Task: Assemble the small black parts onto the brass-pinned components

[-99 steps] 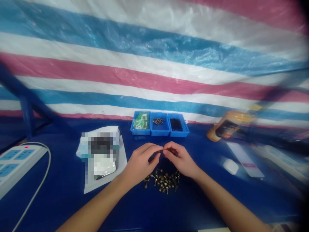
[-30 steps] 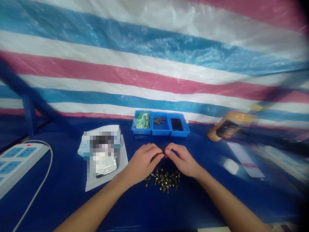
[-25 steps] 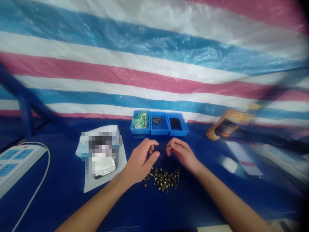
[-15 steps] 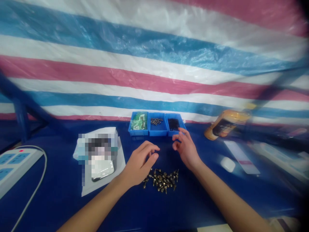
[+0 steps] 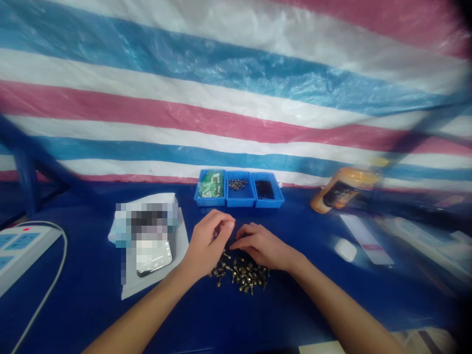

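My left hand (image 5: 208, 243) is above the left side of a pile of small brass-coloured screw-like parts (image 5: 249, 279). Its thumb and index fingertip press together; whatever is between them is too small to make out. Close beside it, my right hand (image 5: 263, 246) hovers over the far side of the pile, fingers curled and pinched, the tips pointing toward the left hand. Anything in that pinch is hidden. Beyond the hands stand three blue bins: the left bin (image 5: 210, 202) with green packets, the middle bin (image 5: 240, 202) with small metal parts, the right bin (image 5: 269, 203) with small black pieces.
At left, a phone (image 5: 155, 258) lies on white paper beside a pixelated patch; a white power strip (image 5: 35, 248) with a cable is farther left. At right are a tipped orange-labelled bottle (image 5: 341, 189), a white case (image 5: 345, 250) and a flat pale strip (image 5: 367, 240). Striped sheeting hangs behind.
My right hand has come back from the right bin, moving left and nearer to my left hand, its fingers now pinched. My left hand has barely moved. The view has shifted slightly.
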Action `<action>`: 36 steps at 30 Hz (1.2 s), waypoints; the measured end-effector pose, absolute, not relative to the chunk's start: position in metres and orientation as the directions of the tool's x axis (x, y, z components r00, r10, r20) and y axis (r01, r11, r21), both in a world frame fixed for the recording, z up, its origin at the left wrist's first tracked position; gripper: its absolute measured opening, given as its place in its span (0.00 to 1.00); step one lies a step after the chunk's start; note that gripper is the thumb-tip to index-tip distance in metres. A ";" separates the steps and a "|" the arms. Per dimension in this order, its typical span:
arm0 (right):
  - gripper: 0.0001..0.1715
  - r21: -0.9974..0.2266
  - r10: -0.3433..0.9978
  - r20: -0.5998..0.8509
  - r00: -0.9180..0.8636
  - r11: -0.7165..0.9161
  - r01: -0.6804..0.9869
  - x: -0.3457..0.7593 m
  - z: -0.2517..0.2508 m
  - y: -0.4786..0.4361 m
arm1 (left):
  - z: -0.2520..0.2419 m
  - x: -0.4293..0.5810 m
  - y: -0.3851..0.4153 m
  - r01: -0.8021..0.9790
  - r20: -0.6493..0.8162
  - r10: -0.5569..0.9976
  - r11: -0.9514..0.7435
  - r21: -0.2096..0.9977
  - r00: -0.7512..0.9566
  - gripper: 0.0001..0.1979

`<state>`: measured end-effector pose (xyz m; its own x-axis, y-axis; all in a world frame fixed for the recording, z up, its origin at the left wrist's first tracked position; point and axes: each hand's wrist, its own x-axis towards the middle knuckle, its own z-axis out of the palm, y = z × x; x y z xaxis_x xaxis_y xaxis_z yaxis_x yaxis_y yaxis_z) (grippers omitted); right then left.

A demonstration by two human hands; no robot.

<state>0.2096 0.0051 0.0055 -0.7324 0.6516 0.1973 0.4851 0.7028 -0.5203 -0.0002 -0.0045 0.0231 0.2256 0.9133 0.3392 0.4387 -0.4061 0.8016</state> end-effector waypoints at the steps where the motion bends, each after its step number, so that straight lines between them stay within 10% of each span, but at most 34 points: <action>1: 0.19 -0.502 0.653 0.189 -0.734 0.706 0.499 0.209 0.004 0.005 | 0.023 0.000 -0.004 0.447 0.336 0.914 -0.405 0.797 0.229 0.12; 21: 0.02 -0.806 0.822 0.373 -0.430 0.516 0.289 0.210 0.018 0.002 | 0.024 0.007 -0.006 0.433 0.186 0.914 -0.340 0.835 0.359 0.13; 36: 0.16 -0.855 0.869 0.341 -0.359 0.445 0.267 0.209 0.012 0.002 | 0.018 0.006 -0.003 0.207 0.078 0.948 -0.146 0.967 0.308 0.07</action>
